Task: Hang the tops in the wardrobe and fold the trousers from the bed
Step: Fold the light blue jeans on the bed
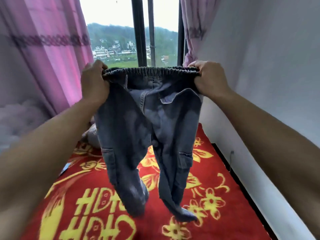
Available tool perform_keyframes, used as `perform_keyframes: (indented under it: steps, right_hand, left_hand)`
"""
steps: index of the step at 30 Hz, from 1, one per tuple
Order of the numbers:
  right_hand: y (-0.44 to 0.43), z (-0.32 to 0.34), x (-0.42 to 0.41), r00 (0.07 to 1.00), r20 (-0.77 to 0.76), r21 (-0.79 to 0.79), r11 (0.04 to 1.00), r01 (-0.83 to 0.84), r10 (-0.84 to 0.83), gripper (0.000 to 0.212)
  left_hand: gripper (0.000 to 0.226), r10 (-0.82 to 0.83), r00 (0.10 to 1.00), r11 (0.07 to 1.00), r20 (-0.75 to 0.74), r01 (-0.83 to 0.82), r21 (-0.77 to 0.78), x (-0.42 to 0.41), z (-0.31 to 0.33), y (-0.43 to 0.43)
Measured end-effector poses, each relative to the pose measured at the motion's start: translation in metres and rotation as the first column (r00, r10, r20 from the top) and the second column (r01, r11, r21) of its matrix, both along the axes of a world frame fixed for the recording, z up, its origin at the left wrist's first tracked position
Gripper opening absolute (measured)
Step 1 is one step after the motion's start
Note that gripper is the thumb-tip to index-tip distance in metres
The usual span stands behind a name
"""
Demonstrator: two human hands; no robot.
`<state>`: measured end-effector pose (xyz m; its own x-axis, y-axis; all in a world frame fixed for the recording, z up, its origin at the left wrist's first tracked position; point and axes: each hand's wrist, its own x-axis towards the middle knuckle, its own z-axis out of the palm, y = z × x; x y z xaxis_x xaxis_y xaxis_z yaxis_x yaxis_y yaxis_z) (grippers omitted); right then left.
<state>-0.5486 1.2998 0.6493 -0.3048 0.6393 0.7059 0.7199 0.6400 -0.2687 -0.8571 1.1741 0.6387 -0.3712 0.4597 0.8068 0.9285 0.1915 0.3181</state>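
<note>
A pair of grey-blue denim trousers (147, 129) with an elastic waistband and side cargo pockets hangs in the air above the bed. My left hand (94, 82) grips the left end of the waistband. My right hand (210, 78) grips the right end. The band is stretched level between them. Both legs dangle down, and their cuffs touch or nearly touch the red blanket (216, 213). No tops and no wardrobe are in view.
The bed carries a red blanket with yellow flowers and letters. A white wall (259, 66) runs along its right side. Pink curtains (52, 58) frame a window (121, 32) ahead. A pale pillow or bundle (91, 135) lies at the bed's far left.
</note>
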Motion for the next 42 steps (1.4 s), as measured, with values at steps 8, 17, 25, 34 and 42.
perform_keyframes:
  steps: [8, 17, 25, 34, 42]
  right_hand:
    - [-0.008, 0.001, -0.010, 0.989, -0.142, -0.017, 0.999, -0.042, 0.039, 0.061]
    - [0.085, -0.061, -0.074, 0.990, -0.131, -0.264, 0.964, 0.009, -0.046, 0.053]
    - [0.174, -0.025, -0.158, 0.936, -0.348, -0.160, 0.987, -0.009, -0.048, 0.065]
    - [0.157, -0.022, -0.171, 0.939, -0.343, -0.078, 0.996, -0.032, 0.003, 0.069]
    - [0.102, -0.208, -0.123, 0.995, -0.071, -0.417, 0.908, 0.038, -0.074, 0.055]
  left_hand:
    - [0.040, 0.016, 0.999, 0.998, 0.031, -0.018, 0.052, 0.005, 0.014, -0.011]
    - [0.039, -0.060, 0.989, 0.994, 0.131, 0.072, -0.087, -0.062, -0.051, 0.096]
    - [0.040, -0.151, 0.983, 0.988, 0.099, 0.147, 0.051, -0.145, -0.014, 0.185]
    - [0.037, -0.182, 0.978, 0.979, 0.103, 0.171, 0.108, -0.165, -0.023, 0.169]
    - [0.026, -0.113, 0.942, 0.963, 0.315, 0.181, -0.197, -0.108, -0.220, 0.102]
